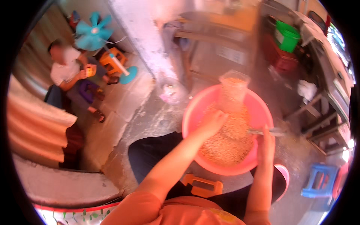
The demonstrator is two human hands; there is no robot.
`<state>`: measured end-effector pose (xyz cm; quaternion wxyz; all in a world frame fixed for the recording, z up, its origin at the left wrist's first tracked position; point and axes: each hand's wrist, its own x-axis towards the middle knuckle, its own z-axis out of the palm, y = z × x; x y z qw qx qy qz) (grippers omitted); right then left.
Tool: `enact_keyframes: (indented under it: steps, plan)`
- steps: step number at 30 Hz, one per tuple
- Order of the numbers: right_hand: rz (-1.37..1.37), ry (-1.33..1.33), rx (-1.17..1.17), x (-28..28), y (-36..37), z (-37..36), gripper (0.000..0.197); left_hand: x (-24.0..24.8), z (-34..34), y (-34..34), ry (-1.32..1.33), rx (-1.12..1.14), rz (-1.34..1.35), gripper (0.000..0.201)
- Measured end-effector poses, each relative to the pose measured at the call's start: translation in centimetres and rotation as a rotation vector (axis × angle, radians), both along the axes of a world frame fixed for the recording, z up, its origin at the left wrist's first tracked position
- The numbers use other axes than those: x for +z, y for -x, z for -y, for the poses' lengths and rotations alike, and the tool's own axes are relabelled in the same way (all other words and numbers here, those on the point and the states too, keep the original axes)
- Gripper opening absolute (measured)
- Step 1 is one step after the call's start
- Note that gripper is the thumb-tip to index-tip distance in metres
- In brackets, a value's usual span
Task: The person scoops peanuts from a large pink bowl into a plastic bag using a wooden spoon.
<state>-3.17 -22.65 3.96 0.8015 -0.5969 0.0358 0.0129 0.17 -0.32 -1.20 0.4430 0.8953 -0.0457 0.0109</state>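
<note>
A wide pink plastic basin sits in front of me between my knees, with a heap of small orange-brown grains or nuts in it. At its far side a clear plastic tub, filled with the same pieces, leans over the heap. My left hand is over the basin with its fingers curled closed close to the tub's lower end; what they hold is hidden. On the basin's right rim, my right hand is closed around a long thin grey tool, blurred, lying crosswise over the rim.
An orange stool shows below the basin. To the right are a blue stool, a wooden bench and a green bucket. A wooden table stands ahead. At left, a person sits near a teal fan.
</note>
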Motion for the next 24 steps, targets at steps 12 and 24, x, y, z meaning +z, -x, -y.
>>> enact_keyframes:
  steps: [12,24]
  plan:
    - [0.219,1.035,-0.064,-2.7,-0.1,1.5,0.029,-0.5,-0.9,-0.4,0.099,-0.12,-0.145,0.043]
    - [0.399,0.414,-0.181,0.5,1.5,1.6,0.037,-9.0,-4.7,-6.8,0.068,-0.124,-0.114,0.053]
